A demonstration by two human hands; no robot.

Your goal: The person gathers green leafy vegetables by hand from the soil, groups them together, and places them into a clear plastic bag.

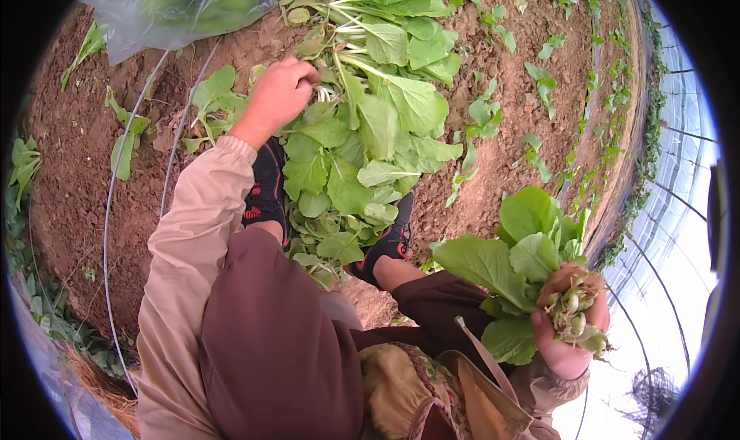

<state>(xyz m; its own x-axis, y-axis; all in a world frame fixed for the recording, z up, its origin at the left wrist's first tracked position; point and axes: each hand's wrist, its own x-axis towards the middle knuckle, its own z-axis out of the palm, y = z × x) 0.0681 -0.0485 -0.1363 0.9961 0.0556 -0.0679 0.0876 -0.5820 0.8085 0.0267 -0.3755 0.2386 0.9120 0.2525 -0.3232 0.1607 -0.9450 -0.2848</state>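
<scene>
My right hand (pixel 566 340) grips a bunch of leafy greens (pixel 493 270) off to the right. Its pale, trimmed root ends stick out past the fingers, and broad green leaves fan out to the upper left. My left hand (pixel 279 94) reaches down to the left side of a long pile of leafy greens (pixel 385 116) on the soil. Its fingers curl in beside the pale stems, with the fingertips partly hidden, so what they hold cannot be made out. The pile's leaves spread mostly rightward and down between my feet.
A clear plastic bag (pixel 185 12) with greens inside lies at the upper left. Two thin hoops (pixel 116 201) arch over the soil beside my left arm. Loose plants (pixel 216 101) lie left of the pile. Small seedlings (pixel 543 85) grow in rows at right, near the plastic-sheet wall (pixel 678 170).
</scene>
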